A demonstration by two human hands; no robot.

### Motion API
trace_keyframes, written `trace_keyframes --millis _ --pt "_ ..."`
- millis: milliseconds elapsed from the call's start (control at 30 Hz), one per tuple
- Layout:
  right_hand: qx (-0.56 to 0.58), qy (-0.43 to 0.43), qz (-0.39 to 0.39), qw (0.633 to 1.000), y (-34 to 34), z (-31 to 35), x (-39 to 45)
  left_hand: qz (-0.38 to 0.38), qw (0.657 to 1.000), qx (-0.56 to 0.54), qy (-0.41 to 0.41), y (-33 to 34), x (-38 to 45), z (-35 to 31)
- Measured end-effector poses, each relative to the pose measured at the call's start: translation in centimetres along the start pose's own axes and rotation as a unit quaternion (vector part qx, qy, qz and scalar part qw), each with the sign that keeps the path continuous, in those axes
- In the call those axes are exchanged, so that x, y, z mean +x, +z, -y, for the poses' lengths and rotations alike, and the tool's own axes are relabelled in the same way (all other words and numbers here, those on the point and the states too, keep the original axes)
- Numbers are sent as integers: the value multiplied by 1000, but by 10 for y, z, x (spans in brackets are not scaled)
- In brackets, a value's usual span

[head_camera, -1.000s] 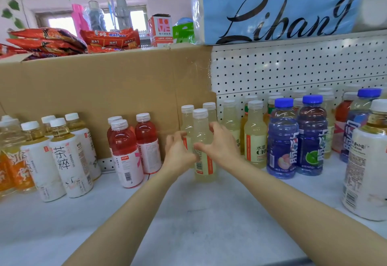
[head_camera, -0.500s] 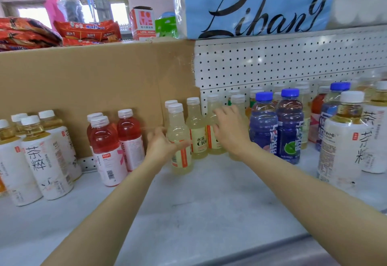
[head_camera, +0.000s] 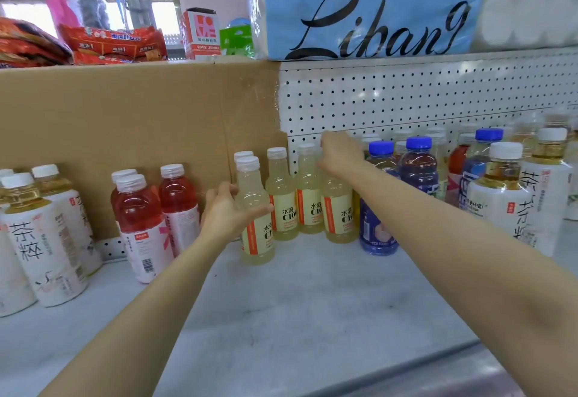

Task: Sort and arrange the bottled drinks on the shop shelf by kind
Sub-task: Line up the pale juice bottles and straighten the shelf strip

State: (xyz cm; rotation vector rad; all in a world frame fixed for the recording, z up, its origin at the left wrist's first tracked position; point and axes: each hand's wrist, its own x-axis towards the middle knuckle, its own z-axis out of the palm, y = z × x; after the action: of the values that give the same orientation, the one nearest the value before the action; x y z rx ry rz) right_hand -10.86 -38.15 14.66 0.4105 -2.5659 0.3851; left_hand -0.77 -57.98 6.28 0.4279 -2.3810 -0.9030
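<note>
Centre of frame: your left hand (head_camera: 226, 213) wraps the front pale lemon bottle (head_camera: 256, 224), upright on the shelf (head_camera: 281, 318). Your right hand (head_camera: 339, 154) curls over the top of another lemon bottle (head_camera: 339, 212) just right. Red bottles (head_camera: 147, 221) stand left, blue-capped bottles (head_camera: 378, 196) right, tea bottles (head_camera: 40, 240) at far left.

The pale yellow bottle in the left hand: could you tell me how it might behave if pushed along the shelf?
The pale yellow bottle looks full, so probably heavy for its size. Tall and narrow, it may tip if pushed near the cap. The left hand grips low, likely steadier.
</note>
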Motion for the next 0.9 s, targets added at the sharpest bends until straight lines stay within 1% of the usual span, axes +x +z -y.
trace_keyframes --millis 100,167,233,333,433,467,600,767,833,900 --pt "108 -21 19 994 2 7 -4 4 1000 -3 2 0 3 0" --pt "177 -36 17 983 3 16 -11 13 1000 -1 4 -4 5 0" --pt "203 -49 -1 978 8 28 -17 22 1000 -10 9 -6 5 0" --pt "214 -63 -16 975 16 45 -20 38 999 -14 11 -6 -3 -1" --pt "209 -89 16 974 24 53 -24 24 1000 -11 9 0 -10 1" --pt "205 -95 16 974 27 53 -25 23 1000 -17 13 1 -10 1" --pt "185 -83 -14 979 33 49 -26 28 998 -53 10 9 -10 -1" --pt "193 -74 0 978 30 45 -33 17 999 -43 19 15 -9 -1" --pt "194 -82 -8 978 28 39 -45 -10 999 -28 38 18 -12 0" --pt "169 -92 -34 981 24 30 -59 -79 994 -5 79 20 -19 -7"
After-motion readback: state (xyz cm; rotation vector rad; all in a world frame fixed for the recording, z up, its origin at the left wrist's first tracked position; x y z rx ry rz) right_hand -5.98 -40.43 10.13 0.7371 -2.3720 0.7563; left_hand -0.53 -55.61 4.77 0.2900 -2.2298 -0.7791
